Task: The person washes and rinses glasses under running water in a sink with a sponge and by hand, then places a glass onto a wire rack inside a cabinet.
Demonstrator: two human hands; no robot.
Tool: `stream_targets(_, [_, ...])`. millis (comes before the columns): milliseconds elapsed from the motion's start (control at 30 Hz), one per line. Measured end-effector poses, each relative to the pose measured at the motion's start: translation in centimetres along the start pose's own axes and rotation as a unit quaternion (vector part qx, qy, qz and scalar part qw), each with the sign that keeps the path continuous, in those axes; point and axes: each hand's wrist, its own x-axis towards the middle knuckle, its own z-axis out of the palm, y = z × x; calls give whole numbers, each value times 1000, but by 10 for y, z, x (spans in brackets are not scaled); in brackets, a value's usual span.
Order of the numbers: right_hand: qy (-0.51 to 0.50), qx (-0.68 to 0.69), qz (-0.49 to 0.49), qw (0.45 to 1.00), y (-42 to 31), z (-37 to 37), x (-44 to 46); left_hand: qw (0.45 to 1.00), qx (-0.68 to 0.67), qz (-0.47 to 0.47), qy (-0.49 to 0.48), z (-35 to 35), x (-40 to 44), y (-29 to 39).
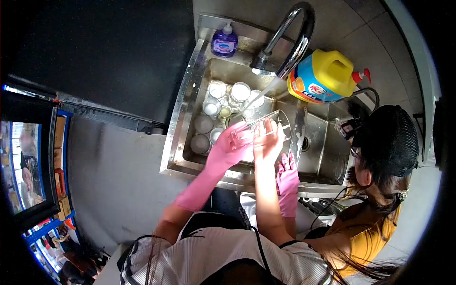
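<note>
A clear drinking glass [282, 119] lies on its side over the sink, its wide end toward the right. My left hand [232, 141], in a pink rubber glove, is closed around the narrower left end. Bare and palm up, my right hand [267, 138] holds the glass nearer its wide end, with fingers curled. Water [269, 89] runs from the chrome faucet [304, 35] just above both hands. Several white-looking cups or glasses [204, 124] stand in the left basin [187, 159]. Another person's pink-gloved hand [287, 180] is at the sink's front edge, beside my right forearm.
Purple pump soap [224, 42] stands at the back left corner. A big yellow detergent jug [327, 76] with a red pump sits behind the right basin [316, 156]. On the right, a co-worker in a black cap [392, 137] leans in close. A dark cabinet [104, 57] borders the left.
</note>
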Motion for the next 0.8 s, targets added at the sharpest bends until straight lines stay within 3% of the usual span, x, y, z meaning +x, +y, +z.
stream_targets(67, [-10, -19, -51, 998, 10, 13, -10, 986, -109, 46, 121, 6, 2, -13])
stream_targets(167, [-60, -58, -91, 992, 12, 17, -19, 981, -131, 45, 134, 4, -1, -4])
stream_targets(233, [-129, -63, -55, 988, 7, 22, -24, 981, -147, 78, 102, -1, -4, 9])
stream_targets(433, [-161, -23, -6, 987, 1, 29, -20, 982, -186, 19, 36, -6, -13, 24])
stream_targets(500, [-190, -24, 22, 981, -1, 20, -13, 987, -78, 103, 99, 4, -13, 24])
stream_targets(533, [-170, -38, 20, 985, -4, 15, -8, 986, -78, 105, 100, 4, -11, 28])
stream_targets(600, [-99, -47, 24, 994, -11, 10, 1, 992, -11, -108, 66, -5, -3, 39])
stream_targets(633, [-54, -24, 45, 997, -18, 9, 6, 992, -10, -107, 65, -15, 1, 36])
stream_targets(700, [-21, -50, 67, 996, -23, 13, 23, 976, -211, -2, 54, -38, 9, 19])
stream_targets(733, [-32, -53, 126, 990, -22, 18, 31, 985, -66, -6, 157, -31, 10, 31])
stream_targets(800, [-31, -41, 209, 977, -12, 24, 50, 983, -76, 3, 168, -43, 13, 30])
